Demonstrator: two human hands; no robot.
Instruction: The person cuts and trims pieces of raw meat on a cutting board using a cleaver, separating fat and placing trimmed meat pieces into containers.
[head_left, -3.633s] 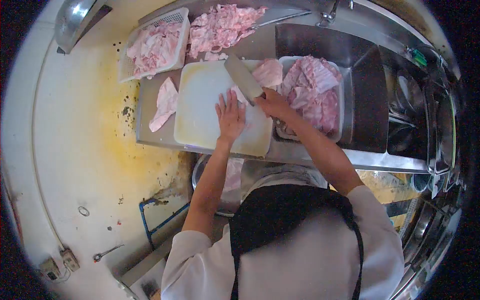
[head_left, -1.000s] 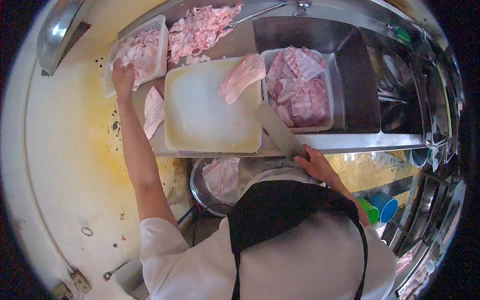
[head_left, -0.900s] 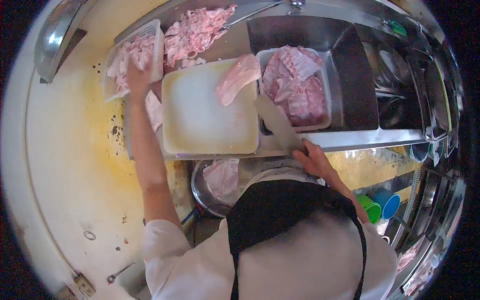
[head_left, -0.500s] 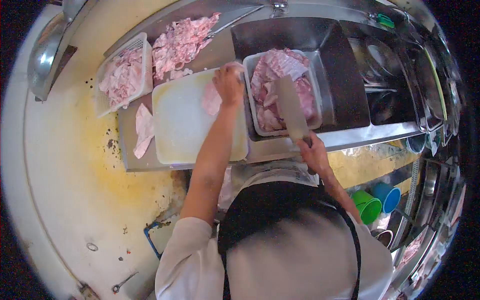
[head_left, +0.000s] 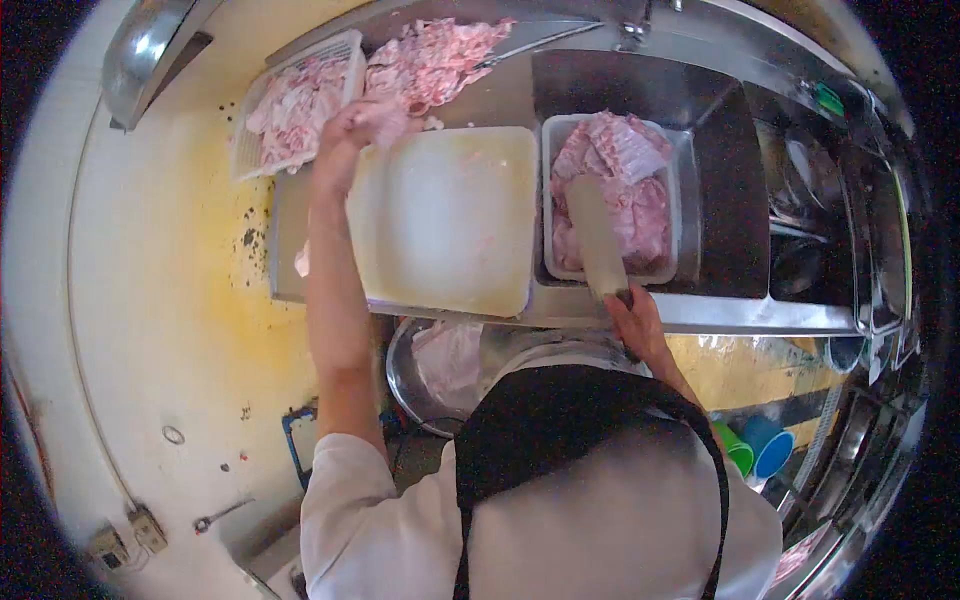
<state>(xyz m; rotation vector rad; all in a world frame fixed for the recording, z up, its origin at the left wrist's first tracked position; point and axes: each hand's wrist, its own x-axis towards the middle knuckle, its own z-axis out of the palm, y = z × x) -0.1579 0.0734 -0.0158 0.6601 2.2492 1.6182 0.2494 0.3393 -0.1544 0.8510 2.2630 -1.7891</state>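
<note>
My left hand (head_left: 342, 135) is closed on a pale pink piece of meat (head_left: 385, 118), held over the upper left corner of the white cutting board (head_left: 455, 225). Left of it stands a white perforated basket (head_left: 357, 68) with meat pieces inside. My right hand (head_left: 637, 322) grips the handle of a broad cleaver (head_left: 597, 235), whose blade lies over a white tub (head_left: 548, 190) of larger meat pieces. Behind the board is a heap of meat scraps (head_left: 440, 62). Most of another piece at the board's left is hidden by my left forearm.
A long metal tool (head_left: 545, 42) lies behind the heap. The tub sits at a dark sink (head_left: 725, 210). Below the counter are a metal bowl (head_left: 398, 375) with meat, a green bucket (head_left: 735, 452) and a blue bucket (head_left: 770, 445).
My left hand has lifted the meat piece off the board's right side and carried it left toward the basket. The cleaver stays in my right hand, over the tub.
</note>
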